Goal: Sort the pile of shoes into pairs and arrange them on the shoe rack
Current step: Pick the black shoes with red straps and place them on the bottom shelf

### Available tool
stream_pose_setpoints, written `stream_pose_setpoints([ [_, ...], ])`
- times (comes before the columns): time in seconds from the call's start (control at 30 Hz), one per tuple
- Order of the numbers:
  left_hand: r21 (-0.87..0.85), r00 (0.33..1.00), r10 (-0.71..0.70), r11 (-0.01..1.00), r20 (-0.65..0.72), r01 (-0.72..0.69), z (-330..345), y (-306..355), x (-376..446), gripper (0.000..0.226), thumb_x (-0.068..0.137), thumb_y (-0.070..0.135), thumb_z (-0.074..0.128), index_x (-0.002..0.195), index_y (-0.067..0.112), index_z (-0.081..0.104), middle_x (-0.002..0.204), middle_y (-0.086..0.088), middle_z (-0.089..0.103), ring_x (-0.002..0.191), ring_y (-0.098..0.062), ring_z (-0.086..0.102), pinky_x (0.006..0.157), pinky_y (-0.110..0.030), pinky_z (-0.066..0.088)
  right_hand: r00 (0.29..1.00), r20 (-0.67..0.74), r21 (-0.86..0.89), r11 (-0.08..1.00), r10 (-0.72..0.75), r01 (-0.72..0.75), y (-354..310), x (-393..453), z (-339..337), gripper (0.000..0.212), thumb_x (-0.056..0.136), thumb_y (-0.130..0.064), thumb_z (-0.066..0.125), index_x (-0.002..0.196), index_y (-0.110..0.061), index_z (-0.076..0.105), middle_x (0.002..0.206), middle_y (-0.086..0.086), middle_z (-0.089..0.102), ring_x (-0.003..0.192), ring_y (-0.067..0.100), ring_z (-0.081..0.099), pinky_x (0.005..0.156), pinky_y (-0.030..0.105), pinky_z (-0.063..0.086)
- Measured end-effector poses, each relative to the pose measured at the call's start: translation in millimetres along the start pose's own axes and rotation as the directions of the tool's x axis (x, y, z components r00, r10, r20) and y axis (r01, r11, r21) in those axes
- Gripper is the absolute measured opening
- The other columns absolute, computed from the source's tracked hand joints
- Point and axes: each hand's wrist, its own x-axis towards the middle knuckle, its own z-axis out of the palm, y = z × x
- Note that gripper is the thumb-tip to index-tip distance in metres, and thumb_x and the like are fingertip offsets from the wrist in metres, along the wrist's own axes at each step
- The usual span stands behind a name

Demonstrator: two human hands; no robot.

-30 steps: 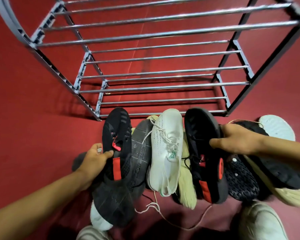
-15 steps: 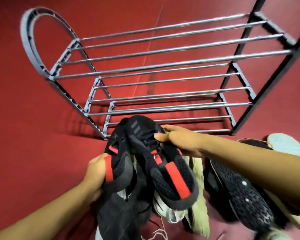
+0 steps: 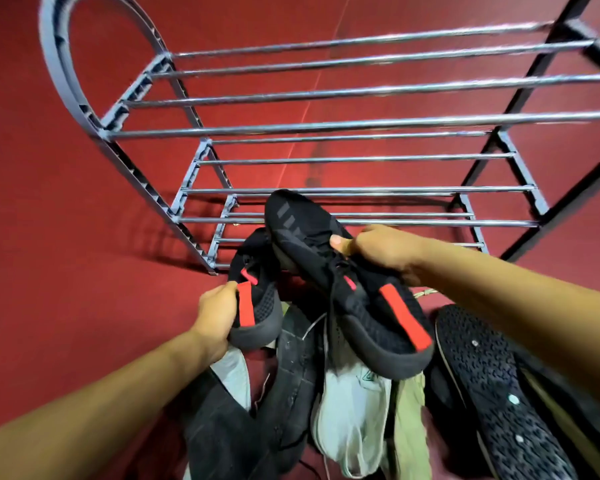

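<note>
Gripping a black sneaker with a red heel strip (image 3: 257, 299) at its heel, the left hand (image 3: 215, 313) has fingers wrapped around the back of the shoe, thumb beside the red strip. The right hand (image 3: 378, 251) pinches the matching black sneaker (image 3: 343, 282) at its collar, thumb on top, holding it tilted with the toe pointing up toward the shoe rack (image 3: 326, 126) and the heel hanging low. Both shoes are in the air above the pile, the right one overlapping the toe of the left one. Below them on the red floor (image 3: 66, 237) lie a white sneaker (image 3: 350, 410), a pale green shoe (image 3: 409, 427), a dark grey sole (image 3: 291, 375) and a black studded sole (image 3: 492, 386). All rack shelves stand bare.
</note>
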Motion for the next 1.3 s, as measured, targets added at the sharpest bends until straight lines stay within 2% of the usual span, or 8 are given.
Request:
stream_pose_setpoints([
  [0.2, 0.009, 0.999, 0.018, 1.0, -0.041, -0.017, -4.6, -3.0, 6.4, 0.023, 0.088, 0.015, 0.054, 0.074, 0.011, 0.071, 0.077, -0.013, 0.072, 0.073, -0.027, 0.064, 0.07, -0.037, 0.049, 0.977, 0.186, -0.489, 0.872, 0.106, -0.002, -7.7, -4.1, -5.3, 0.035, 0.102, -0.029, 0.048, 0.103, -0.001, 0.07, 0.091, 0.006, 0.061, 0.083, 0.018, 0.052, 0.074, 0.024, 0.035],
  [0.27, 0.034, 0.999, 0.048, 0.998, -0.023, -0.047, -4.8, 0.2, 7.9, 0.02, 0.088, 0.012, 0.054, 0.074, 0.009, 0.068, 0.075, -0.012, 0.07, 0.068, -0.025, 0.062, 0.064, -0.033, 0.047, 0.984, 0.119, -0.552, 0.833, 0.13, -0.043, -12.4, -10.7, 4.6, 0.043, 0.104, -0.037, 0.043, 0.083, -0.005, 0.064, 0.089, 0.01, 0.059, 0.087, 0.022, 0.051, 0.072, 0.026, 0.031],
  [0.53, 0.144, 0.993, 0.114, 0.983, 0.005, -0.114, 4.4, 45.2, 40.6, 0.019, 0.076, 0.023, 0.056, 0.076, 0.008, 0.067, 0.078, -0.015, 0.07, 0.068, -0.028, 0.063, 0.062, -0.037, 0.048, 0.956, -0.257, 0.211, 0.973, 0.144, -0.09, -1.0, 55.1, 59.0, 0.037, 0.091, -0.027, 0.062, 0.107, 0.005, 0.066, 0.101, 0.018, 0.072, 0.088, 0.032, 0.069, 0.075, 0.035, 0.057],
  [0.7, 0.079, 0.989, 0.123, 0.988, 0.079, -0.129, 12.3, 66.3, 79.8, 0.023, 0.078, 0.015, 0.061, 0.093, 0.002, 0.073, 0.083, -0.017, 0.072, 0.062, -0.027, 0.064, 0.064, -0.033, 0.051, 0.873, -0.479, 0.197, 0.98, 0.094, 0.002, -10.6, 80.8, 57.6, 0.044, 0.095, -0.038, 0.057, 0.118, -0.001, 0.067, 0.12, 0.022, 0.069, 0.115, 0.038, 0.061, 0.097, 0.038, 0.047],
  [0.93, 0.138, 0.968, 0.219, 0.962, 0.124, -0.235, 22.8, 53.7, 113.6, 0.039, 0.099, 0.033, 0.05, 0.129, 0.009, 0.051, 0.133, -0.018, 0.059, 0.124, -0.035, 0.055, 0.108, -0.048, 0.043, 0.892, -0.425, 0.147, 0.984, 0.157, -0.103, 6.5, 101.4, 56.4, 0.085, 0.058, -0.059, 0.073, 0.125, -0.012, 0.051, 0.117, 0.004, 0.068, 0.102, 0.023, 0.065, 0.092, 0.034, 0.053],
  [1.03, 0.597, 0.946, 0.272, 0.734, 0.178, -0.323, 14.4, 44.6, 114.6, 0.062, 0.096, 0.049, 0.043, 0.144, 0.009, 0.039, 0.143, -0.02, 0.052, 0.13, -0.037, 0.05, 0.11, -0.042, 0.038, 0.937, -0.271, -0.037, 0.97, 0.223, -0.241, -5.9, 85.5, 66.3, 0.134, 0.038, -0.072, 0.078, 0.146, -0.01, 0.027, 0.137, 0.017, 0.053, 0.122, 0.033, 0.057, 0.101, 0.041, 0.05],
  [1.13, 0.904, 0.915, 0.318, 0.262, 0.249, -0.337, 7.7, 43.2, 107.4, 0.062, 0.101, 0.046, 0.033, 0.152, 0.012, 0.027, 0.146, -0.022, 0.049, 0.131, -0.041, 0.047, 0.105, -0.042, 0.037, 0.967, -0.108, -0.367, 0.894, 0.233, -0.256, -9.2, 73.0, 75.5, 0.152, 0.052, -0.068, 0.084, 0.153, -0.024, -0.022, 0.16, 0.027, 0.0, 0.146, 0.042, 0.026, 0.117, 0.046, 0.031],
  [1.3, 0.856, 0.809, 0.413, -0.476, 0.419, -0.2, -5.8, 46.7, 92.6, 0.069, 0.096, 0.052, 0.017, 0.151, 0.012, 0.031, 0.142, -0.009, 0.055, 0.13, -0.027, 0.04, 0.103, -0.041, 0.027, 0.975, -0.166, -0.5, 0.839, 0.151, -0.215, -11.1, 77.3, 79.7, 0.152, 0.042, -0.057, 0.093, 0.155, -0.026, -0.005, 0.154, 0.033, 0.01, 0.14, 0.045, 0.035, 0.111, 0.044, 0.042],
])
